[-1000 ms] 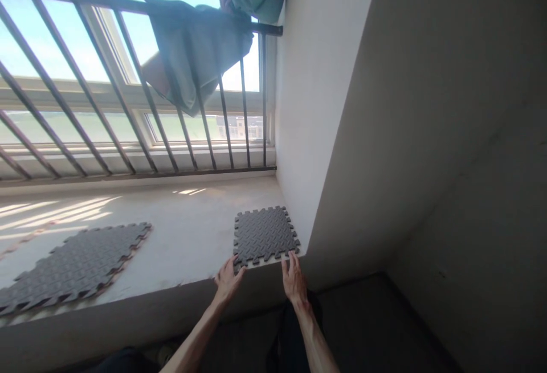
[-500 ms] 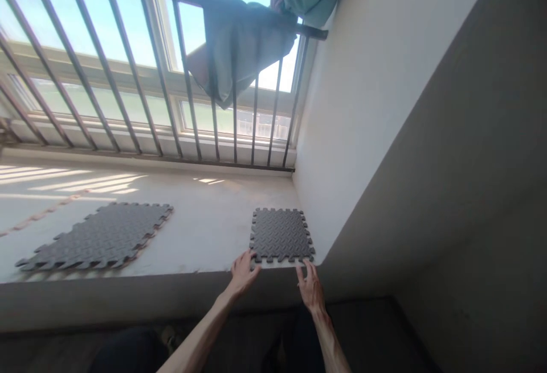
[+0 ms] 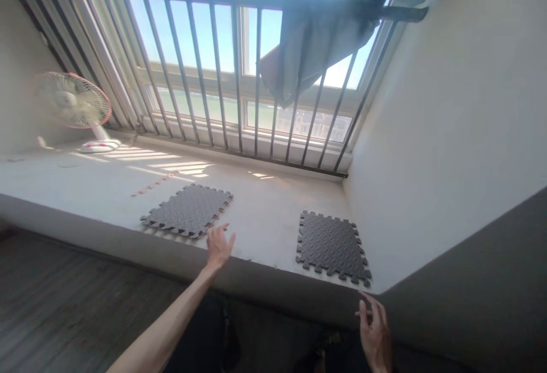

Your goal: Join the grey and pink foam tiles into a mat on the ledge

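Two grey interlocking foam mat tiles with toothed edges lie flat on the white window ledge (image 3: 265, 230). My left hand (image 3: 219, 246) is open, fingers spread, beside the near right corner of the left foam tile (image 3: 188, 210); whether it touches the tile I cannot tell. Close to the right wall sits the right foam tile (image 3: 332, 246). Below that tile's near corner my right hand (image 3: 374, 327) hangs open in front of the ledge, apart from the tile and holding nothing.
A white and pink fan (image 3: 100, 145) stands at the ledge's far left. Dark metal railing (image 3: 212, 37) runs before the window, with grey cloth (image 3: 314, 37) draped over it. A thin toothed strip (image 3: 156, 184) lies behind the left tile. The white wall (image 3: 444, 134) bounds the right.
My left hand has left the right foam tile and moved left towards the other one. My right hand has drawn back from the right tile's edge. The view has swung left, revealing the fan.
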`<move>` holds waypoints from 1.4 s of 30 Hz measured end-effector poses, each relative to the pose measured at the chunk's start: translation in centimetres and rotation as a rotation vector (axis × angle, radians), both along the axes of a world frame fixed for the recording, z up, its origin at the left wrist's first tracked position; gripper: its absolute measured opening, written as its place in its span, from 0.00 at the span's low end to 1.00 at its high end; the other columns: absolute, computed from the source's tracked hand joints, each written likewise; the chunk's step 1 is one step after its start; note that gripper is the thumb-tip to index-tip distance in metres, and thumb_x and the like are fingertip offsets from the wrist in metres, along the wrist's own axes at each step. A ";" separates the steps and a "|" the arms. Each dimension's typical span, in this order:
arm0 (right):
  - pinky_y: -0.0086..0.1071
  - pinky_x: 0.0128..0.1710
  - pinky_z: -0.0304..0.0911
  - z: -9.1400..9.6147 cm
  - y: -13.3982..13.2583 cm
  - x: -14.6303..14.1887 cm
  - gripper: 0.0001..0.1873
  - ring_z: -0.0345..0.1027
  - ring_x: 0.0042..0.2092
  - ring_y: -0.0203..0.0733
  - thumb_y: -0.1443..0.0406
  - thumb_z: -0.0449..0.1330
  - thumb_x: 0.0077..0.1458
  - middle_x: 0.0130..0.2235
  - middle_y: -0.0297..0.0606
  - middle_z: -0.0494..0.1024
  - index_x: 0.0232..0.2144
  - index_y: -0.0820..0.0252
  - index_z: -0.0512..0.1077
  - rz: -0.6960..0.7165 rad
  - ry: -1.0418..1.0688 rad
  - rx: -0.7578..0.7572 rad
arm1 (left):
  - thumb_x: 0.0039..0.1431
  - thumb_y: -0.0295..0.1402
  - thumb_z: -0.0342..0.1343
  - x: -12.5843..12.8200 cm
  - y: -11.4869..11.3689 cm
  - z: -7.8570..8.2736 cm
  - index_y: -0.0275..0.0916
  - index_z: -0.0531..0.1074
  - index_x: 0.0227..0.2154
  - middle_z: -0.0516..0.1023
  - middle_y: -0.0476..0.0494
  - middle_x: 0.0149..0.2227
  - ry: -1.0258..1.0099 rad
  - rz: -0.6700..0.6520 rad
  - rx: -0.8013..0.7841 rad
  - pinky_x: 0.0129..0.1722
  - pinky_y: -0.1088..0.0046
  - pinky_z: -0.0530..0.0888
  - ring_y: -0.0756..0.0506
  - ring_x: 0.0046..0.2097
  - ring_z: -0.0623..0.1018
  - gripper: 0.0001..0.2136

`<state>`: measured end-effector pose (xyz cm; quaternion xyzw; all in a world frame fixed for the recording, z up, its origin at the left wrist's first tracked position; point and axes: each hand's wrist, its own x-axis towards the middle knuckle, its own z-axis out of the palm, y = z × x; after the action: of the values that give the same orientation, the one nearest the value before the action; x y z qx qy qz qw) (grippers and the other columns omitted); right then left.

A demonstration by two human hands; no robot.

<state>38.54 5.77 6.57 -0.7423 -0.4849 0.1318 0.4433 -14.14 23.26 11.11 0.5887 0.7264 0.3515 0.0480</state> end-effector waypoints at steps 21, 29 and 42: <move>0.44 0.49 0.77 5.9 3.7 -16.1 0.29 0.80 0.39 0.47 0.43 0.53 0.67 0.49 0.46 0.85 0.53 0.54 0.78 0.324 0.261 0.017 | 0.70 0.47 0.53 3.2 -2.9 8.3 0.43 0.77 0.46 0.83 0.37 0.44 0.040 -0.114 0.048 0.62 0.53 0.62 0.33 0.55 0.74 0.15; 0.43 0.37 0.81 3.7 9.0 -24.1 0.44 0.83 0.46 0.53 0.36 0.53 0.58 0.51 0.50 0.85 0.65 0.57 0.64 0.270 0.696 -0.190 | 0.68 0.47 0.57 14.5 -11.5 3.9 0.47 0.74 0.62 0.81 0.37 0.55 -0.052 -0.522 -0.175 0.68 0.52 0.63 0.33 0.60 0.75 0.23; 0.37 0.31 0.79 5.7 12.6 -21.4 0.39 0.82 0.36 0.44 0.50 0.59 0.58 0.45 0.44 0.82 0.67 0.60 0.60 0.315 0.759 -0.031 | 0.65 0.35 0.60 -1.2 -4.4 -2.2 0.38 0.64 0.63 0.84 0.36 0.45 -1.072 -0.009 -0.355 0.42 0.62 0.84 0.42 0.41 0.86 0.25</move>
<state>17.11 18.38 12.31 -0.5643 -0.3926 0.4696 0.5540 -15.35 18.90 8.87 0.3138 0.6459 0.4736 0.5099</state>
